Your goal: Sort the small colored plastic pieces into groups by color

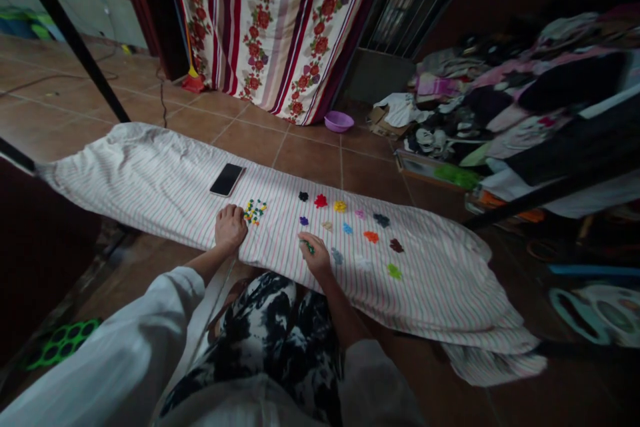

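Observation:
On the striped cloth [280, 183], my left hand [231, 228] rests with its fingers curled at the edge of a scattered pile of small green and yellow pieces [255, 212]. Whatever those fingers hold, if anything, is hidden. My right hand [316, 256] is closed round some small green pieces [309, 248], which show at its fingertips. Beyond and beside it lie little piles sorted by colour, among them black [303, 196], red [321, 201], yellow [340, 205], purple [304, 221], orange [371, 237], brown [397, 245] and lime green [395, 271].
A phone [227, 179] with a dark screen lies beyond my left hand. Past the cloth, a purple bowl [339, 121] sits on the tiled floor near a flowered curtain [280, 27]. Heaped clothes [490, 93] fill the right side. Dark bars [70, 27] rise at the left.

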Demonstrator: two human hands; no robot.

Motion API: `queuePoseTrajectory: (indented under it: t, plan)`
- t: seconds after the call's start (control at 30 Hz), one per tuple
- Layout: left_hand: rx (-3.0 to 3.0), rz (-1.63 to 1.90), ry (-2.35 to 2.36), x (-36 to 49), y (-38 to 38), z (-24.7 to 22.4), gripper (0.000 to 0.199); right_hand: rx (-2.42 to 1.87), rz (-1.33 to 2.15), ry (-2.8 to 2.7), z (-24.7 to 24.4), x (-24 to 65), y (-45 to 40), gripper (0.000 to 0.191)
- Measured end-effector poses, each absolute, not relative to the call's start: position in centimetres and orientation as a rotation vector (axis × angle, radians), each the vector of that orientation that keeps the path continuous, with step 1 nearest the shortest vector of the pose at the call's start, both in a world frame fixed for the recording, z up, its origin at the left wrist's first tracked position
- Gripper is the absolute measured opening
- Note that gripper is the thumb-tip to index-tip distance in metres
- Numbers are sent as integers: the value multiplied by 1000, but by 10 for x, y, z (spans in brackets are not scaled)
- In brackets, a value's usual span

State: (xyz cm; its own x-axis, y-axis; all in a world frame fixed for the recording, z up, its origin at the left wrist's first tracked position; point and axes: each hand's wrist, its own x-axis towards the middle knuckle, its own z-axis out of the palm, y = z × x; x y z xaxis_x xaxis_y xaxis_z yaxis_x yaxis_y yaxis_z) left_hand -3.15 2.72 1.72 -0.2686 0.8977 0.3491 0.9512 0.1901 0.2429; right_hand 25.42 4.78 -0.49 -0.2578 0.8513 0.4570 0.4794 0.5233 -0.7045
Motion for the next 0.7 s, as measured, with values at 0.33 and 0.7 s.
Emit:
queuePoseTrajectory:
  t: [0.33, 0.7]
  plan:
    - [-1808, -680, -2310, -31, 27, 16, 21, -1179, 662, -2122, 26, 188, 63, 23]
    - [-1786, -668, -2290, -30, 27, 14, 21, -1492, 751, -2314, 42, 114, 72, 22]
